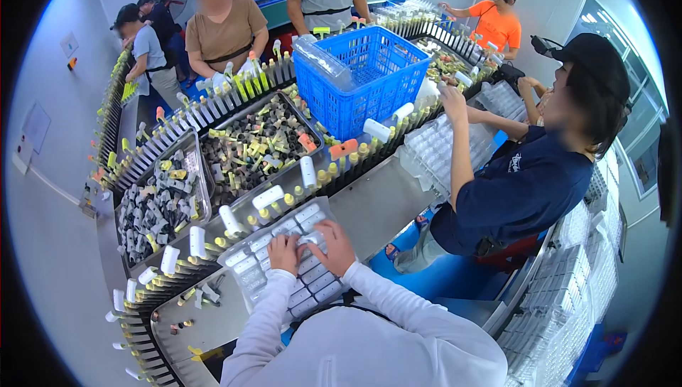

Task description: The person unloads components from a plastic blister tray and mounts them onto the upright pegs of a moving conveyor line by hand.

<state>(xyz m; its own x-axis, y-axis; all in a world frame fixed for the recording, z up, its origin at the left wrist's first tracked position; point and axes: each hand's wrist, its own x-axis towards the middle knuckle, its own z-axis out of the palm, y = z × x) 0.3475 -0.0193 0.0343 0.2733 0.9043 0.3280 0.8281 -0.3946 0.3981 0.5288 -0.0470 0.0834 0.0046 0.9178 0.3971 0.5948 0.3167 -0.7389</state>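
A clear plastic tray (238, 253) filled with rows of white oblong plastic casings (310, 274) lies in front of me. Both my hands are over its far half, close together. My left hand (285, 253) has its fingers bent down among the casings. My right hand (332, 246) curls beside it, thumb toward the left hand. Between them is a white casing, partly hidden by the fingers, and both hands appear closed on it. Just beyond the tray runs a slatted black conveyor (334, 179) with yellow-green pegs, some topped with white casings (268, 197).
Metal trays of small yellow and black parts (249, 147) and grey parts (160, 206) sit inside the conveyor loop. A blue crate (334, 106) stands beyond. To my right a co-worker (522, 174) handles clear trays (451, 147); stacked trays (554, 302) stand behind. Others work across the line.
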